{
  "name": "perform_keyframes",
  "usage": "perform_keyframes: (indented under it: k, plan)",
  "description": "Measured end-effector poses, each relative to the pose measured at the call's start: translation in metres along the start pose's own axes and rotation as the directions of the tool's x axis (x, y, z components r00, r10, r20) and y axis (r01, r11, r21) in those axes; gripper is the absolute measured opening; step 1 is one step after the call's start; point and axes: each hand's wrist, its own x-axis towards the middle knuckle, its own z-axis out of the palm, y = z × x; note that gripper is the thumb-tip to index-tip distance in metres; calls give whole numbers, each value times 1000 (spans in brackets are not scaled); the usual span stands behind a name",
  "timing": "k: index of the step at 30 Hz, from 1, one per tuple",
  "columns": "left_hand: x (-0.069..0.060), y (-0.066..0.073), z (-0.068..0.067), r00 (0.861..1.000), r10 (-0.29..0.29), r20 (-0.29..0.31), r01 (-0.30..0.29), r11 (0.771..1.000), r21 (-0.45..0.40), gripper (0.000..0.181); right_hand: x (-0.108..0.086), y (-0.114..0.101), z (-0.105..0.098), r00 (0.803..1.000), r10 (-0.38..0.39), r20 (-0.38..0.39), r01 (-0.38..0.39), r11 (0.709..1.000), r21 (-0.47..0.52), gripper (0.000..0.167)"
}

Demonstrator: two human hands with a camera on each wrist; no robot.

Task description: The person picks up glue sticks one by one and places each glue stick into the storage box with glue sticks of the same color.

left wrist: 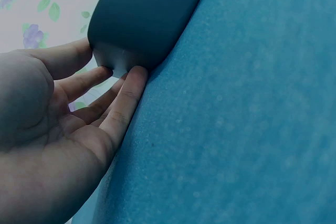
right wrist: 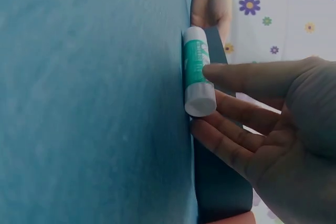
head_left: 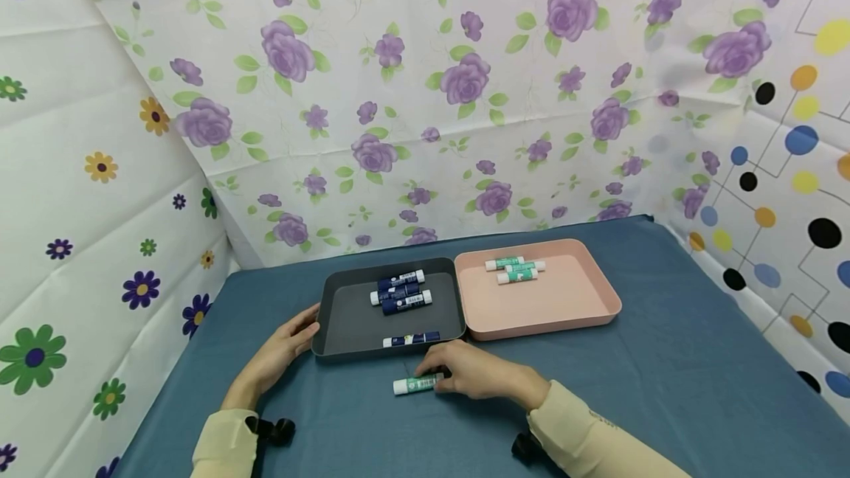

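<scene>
My right hand (head_left: 474,371) pinches a green-and-white glue stick (head_left: 413,386) just in front of the dark grey tray (head_left: 345,330). In the right wrist view the thumb lies on the green label of the glue stick (right wrist: 197,66), with the other fingers behind its near end. My left hand (head_left: 282,352) rests its fingertips against the left front corner of the grey tray. The left wrist view shows those fingers (left wrist: 123,103) touching the tray's outer wall (left wrist: 147,19). Inside the grey tray are several dark blue glue sticks (head_left: 406,302), one apart near the front wall (head_left: 412,339).
A pink tray (head_left: 544,308) adjoins the grey one on its right and holds several green-and-white glue sticks (head_left: 516,276). Both trays stand on a blue cloth (head_left: 664,389). Floral sheets (head_left: 425,168) hang behind, with patterned sheets at both sides.
</scene>
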Motion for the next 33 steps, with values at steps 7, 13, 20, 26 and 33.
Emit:
perform_keyframes:
  k: [7, 13, 20, 26, 33]
  plan:
    - [-1, 0, 0, 1000, 3, -1, -3, 1000, -3, 66, 3, 10, 8, 998, -58, -21, 58, 998, -14, 30]
    - [-1, 0, 0, 1000, 6, -1, -6, 1000, 1, 66, 6, 21, 12, 994, -104, -38, 103, 994, -35, 30]
    - [-1, 0, 1, 1000, 14, 2, -14, 1000, 6, 66, -1, 4, -4, 998, -55, -35, 56, 998, 26, 31]
    - [0, 0, 1, 1000, 7, 1, -7, 1000, 4, 66, -4, 2, -10, 999, -32, -42, 35, 996, 79, 30]
    - [0, 0, 0, 1000, 2, -2, -2, 1000, 0, 66, -6, 1, -18, 998, 12, -64, -3, 990, 143, 30]
